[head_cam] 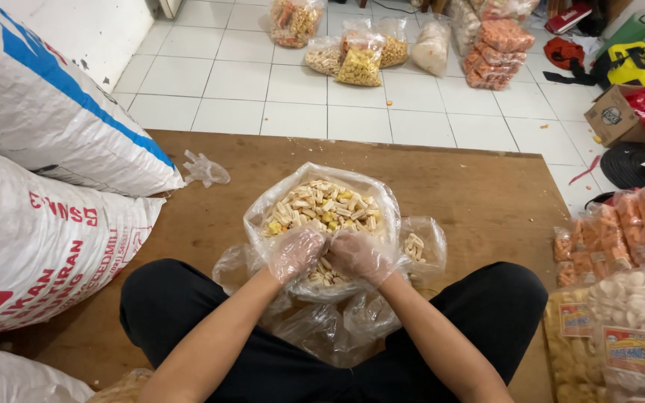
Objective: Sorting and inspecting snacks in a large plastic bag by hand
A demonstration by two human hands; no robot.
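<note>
A big clear plastic bag (321, 195) full of pale and yellow snack sticks (325, 207) sits open on the brown board in front of my crossed legs. Both hands wear thin clear plastic gloves. My left hand (295, 252) and my right hand (357, 256) are side by side at the bag's near edge, fingers curled down over the sticks and the plastic. A smaller clear bag (421, 246) holding a few sticks lies just right of the right hand. Crumpled empty plastic bags (337, 325) lie between my knees.
Large white woven sacks (46, 142) stack up on the left. A crumpled clear glove (204, 169) lies on the brown board (472, 194). Packed snack bags (621, 298) crowd the right edge. More snack bags (360, 56) and a cardboard box (615, 116) stand on the white tiled floor beyond.
</note>
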